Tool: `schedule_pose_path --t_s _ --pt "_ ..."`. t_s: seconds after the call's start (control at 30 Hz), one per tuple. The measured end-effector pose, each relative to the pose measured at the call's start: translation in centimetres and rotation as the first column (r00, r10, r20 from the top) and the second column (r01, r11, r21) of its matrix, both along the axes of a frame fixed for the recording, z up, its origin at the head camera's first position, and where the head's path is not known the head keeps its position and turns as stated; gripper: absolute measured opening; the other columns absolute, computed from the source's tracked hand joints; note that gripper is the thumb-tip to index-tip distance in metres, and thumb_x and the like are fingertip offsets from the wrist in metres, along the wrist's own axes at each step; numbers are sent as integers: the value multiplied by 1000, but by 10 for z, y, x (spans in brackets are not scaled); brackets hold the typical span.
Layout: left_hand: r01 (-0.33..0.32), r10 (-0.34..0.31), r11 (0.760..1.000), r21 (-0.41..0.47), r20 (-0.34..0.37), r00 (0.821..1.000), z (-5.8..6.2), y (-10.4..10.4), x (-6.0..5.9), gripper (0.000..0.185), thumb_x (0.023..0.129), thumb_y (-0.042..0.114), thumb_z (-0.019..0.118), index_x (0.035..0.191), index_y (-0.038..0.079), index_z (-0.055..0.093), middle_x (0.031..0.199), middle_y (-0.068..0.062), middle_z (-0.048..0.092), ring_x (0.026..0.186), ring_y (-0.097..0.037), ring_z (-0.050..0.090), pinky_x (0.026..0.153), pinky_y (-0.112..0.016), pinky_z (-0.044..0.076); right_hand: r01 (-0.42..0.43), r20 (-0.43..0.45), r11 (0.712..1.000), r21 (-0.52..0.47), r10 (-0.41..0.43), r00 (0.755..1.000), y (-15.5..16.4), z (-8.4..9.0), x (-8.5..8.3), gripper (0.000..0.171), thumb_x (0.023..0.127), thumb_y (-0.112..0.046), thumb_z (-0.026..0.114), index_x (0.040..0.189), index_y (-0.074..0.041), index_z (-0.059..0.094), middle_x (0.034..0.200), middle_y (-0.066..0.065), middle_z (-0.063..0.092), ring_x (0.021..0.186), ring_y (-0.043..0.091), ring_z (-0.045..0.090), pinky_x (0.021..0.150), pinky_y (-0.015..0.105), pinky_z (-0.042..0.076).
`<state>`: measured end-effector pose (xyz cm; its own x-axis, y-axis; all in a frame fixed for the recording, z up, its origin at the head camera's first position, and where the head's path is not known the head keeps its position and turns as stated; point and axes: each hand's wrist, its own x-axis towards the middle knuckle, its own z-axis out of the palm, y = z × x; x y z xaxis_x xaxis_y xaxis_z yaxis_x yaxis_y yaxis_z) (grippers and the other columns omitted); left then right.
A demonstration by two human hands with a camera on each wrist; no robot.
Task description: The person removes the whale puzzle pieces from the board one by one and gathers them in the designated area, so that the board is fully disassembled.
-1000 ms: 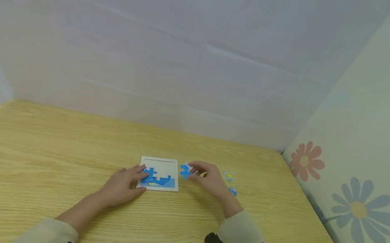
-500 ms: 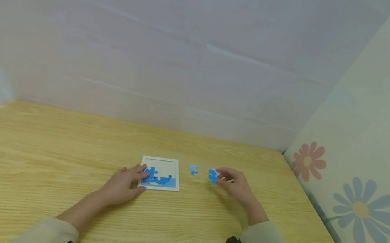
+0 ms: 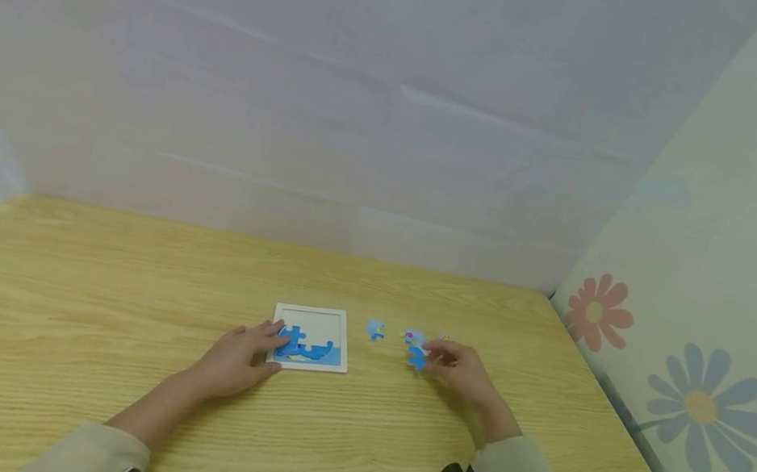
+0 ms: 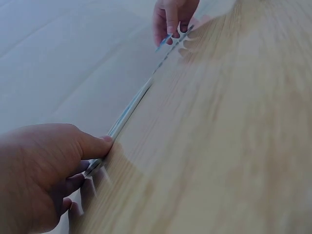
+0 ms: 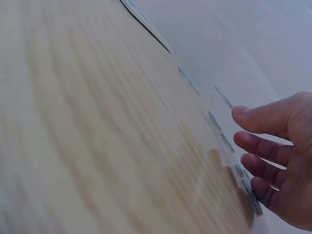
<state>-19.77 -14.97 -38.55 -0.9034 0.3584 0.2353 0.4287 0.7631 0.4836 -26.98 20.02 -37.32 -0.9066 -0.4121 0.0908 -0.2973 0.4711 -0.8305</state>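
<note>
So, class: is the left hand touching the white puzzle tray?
Touching. In the left wrist view the left hand presses its thumb tip against the edge of the white puzzle tray; the head view agrees.

puzzle tray (image 3: 314, 313) sits mid-table (image 3: 84, 290); left hand (image 3: 235, 357) rests on its near-left corner; loose piece (image 3: 375, 329) just right of the tray; further right the right hand (image 3: 468, 372) touches another piece (image 3: 416, 356)
</note>
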Motion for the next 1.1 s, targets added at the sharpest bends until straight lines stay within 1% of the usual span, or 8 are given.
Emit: schedule_pose_path --t_s 0.17,0.37,0.5,0.63,0.73,0.87,1.0,1.1 --pt "5 -5 1000 0 1 1000 2 0 1 42 81 18 59 118 0 51 129 -19 37 119 -34 31 93 -53 19 -42 -22 999 19 43 999 -6 7 9 29 78 1 60 105 10 55 91 19 53 80 25 48 67 29 42" --pt "8 -8 1000 -5 -3 1000 4 0 2 42 81 18 59 119 0 51 129 -20 36 118 -35 31 93 -53 20 -63 -39 997 42 65 997 2 -8 -2 31 78 -6 63 106 6 56 92 12 53 80 21 47 68 27 42" --pt "7 -7 1000 -9 -6 1000 5 0 2 42 81 18 59 119 0 51 129 -20 36 118 -35 31 93 -54 20 -47 -32 997 60 49 998 3 -8 -2 30 78 -7 62 106 4 57 93 11 54 81 22 47 68 30 42" --pt "11 -11 1000 -6 -9 1000 6 0 3 42 81 18 59 118 0 51 129 -20 37 118 -35 31 92 -54 20 -31 -7 996 86 32 999 1 -6 1 29 78 -6 62 106 2 57 99 11 54 87 24 47 74 33 42" --pt "14 -14 1000 0 -10 1000 6 0 3 42 81 17 59 118 -1 51 129 -21 37 118 -36 31 92 -54 20 -34 -11 995 97 35 999 0 -6 1 29 78 -2 61 107 5 56 102 15 53 92 29 46 78 39 40" --pt "14 -14 1000 0 -9 1000 8 -1 4 42 81 17 59 118 -1 51 129 -21 36 118 -36 31 92 -54 20 -41 -20 995 94 43 999 0 -7 1 30 78 0 60 107 7 55 103 18 52 94 32 45 79 44 38" --pt "10 -10 1000 -5 -5 1000 9 0 5 42 81 17 59 119 -1 51 129 -21 36 119 -36 31 92 -54 20 -30 1 994 101 31 1000 1 -7 1 31 78 -7 62 108 3 56 100 12 52 91 26 45 78 38 39" --pt "7 -7 1000 -12 -6 1000 10 0 6 43 81 17 60 119 -1 51 129 -21 37 118 -36 31 92 -54 20 -17 23 996 82 15 1000 2 -6 0 31 79 -11 62 108 0 57 98 8 52 88 22 45 75 33 40"
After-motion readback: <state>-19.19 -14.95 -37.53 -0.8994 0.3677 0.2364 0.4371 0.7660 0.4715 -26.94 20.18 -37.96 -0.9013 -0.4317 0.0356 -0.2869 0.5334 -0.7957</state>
